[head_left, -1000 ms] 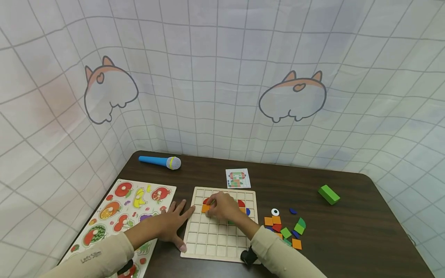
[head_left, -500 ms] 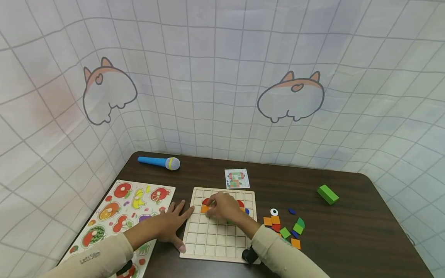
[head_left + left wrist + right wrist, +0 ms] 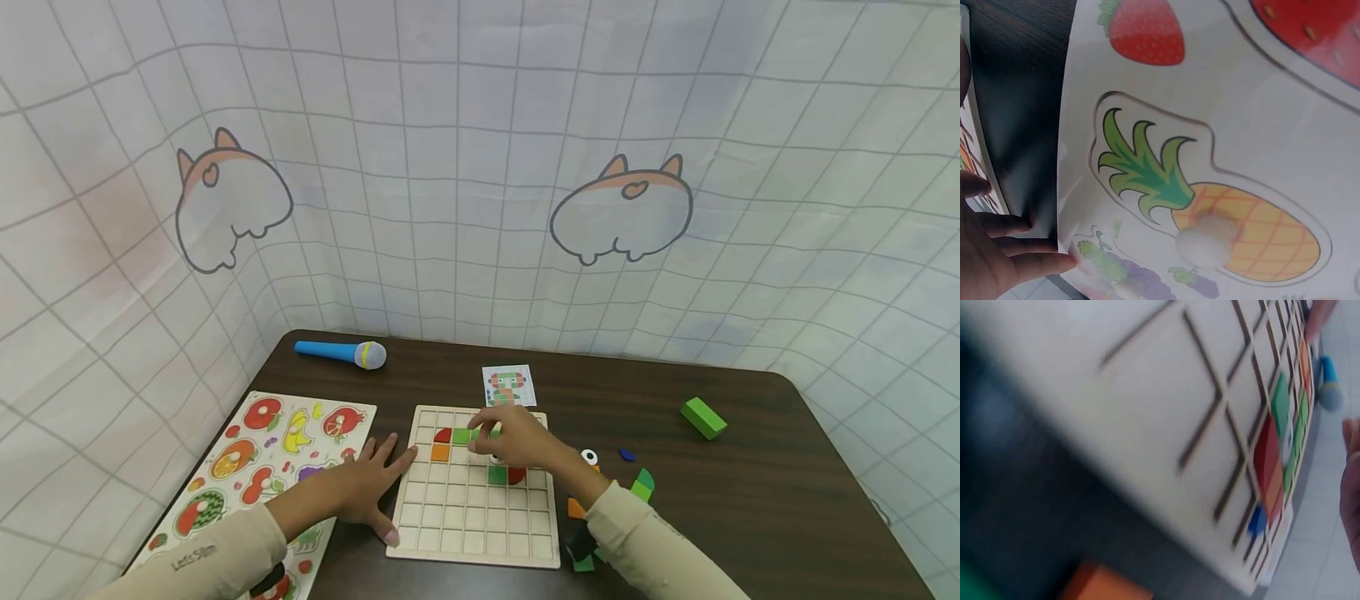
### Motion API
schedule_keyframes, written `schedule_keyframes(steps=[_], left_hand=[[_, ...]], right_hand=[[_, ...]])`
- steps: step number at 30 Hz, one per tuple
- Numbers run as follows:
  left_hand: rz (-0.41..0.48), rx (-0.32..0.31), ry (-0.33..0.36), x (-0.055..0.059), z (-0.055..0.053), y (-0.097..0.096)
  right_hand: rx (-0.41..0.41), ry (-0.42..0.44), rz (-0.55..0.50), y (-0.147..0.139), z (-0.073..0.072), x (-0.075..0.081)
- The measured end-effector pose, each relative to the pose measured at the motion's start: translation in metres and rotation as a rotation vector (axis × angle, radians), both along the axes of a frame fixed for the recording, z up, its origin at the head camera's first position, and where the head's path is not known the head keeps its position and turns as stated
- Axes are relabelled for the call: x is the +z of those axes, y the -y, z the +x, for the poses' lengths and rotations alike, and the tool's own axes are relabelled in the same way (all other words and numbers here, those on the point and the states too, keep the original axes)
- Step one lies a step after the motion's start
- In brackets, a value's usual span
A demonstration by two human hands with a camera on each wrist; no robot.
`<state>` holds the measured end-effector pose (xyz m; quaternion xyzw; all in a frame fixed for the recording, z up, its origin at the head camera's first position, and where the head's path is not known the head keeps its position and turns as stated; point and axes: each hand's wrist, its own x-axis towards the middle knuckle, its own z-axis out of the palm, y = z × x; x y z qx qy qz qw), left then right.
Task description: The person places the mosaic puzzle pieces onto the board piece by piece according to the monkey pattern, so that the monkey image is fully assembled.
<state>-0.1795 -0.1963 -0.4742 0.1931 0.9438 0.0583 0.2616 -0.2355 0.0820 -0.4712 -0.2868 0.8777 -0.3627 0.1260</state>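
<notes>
Gridded wooden board [image 3: 461, 521] at six o'clock. Left hand [image 3: 363, 487], spread, grips nothing at its nine o'clock; right hand [image 3: 517, 435] hovers above one o'clock, hold unclear. Set tiles [image 3: 461, 437] occupy upper rows; loose tiles [image 3: 641, 490] remain at three.

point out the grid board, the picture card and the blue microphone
Grid board [image 3: 474, 517], head view, on bare cells.
Picture card [image 3: 509, 384], head view, middle of printed face.
Blue microphone [image 3: 336, 351], head view, on the handle.
</notes>
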Motion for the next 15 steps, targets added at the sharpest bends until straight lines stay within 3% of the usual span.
schedule_keyframes(steps=[4, 8, 15], left_hand=[[-0.006, -0.008, -0.014, 0.000, 0.000, 0.000], [-0.002, -0.011, -0.013, -0.002, 0.000, 0.001], [0.011, -0.007, -0.014, 0.001, 0.002, 0.002]], right_hand=[[0.032, -0.020, -0.038, -0.025, -0.002, 0.002], [0.008, -0.009, -0.048, -0.051, -0.001, 0.004], [-0.041, 0.005, 0.038, -0.098, 0.010, 0.000]])
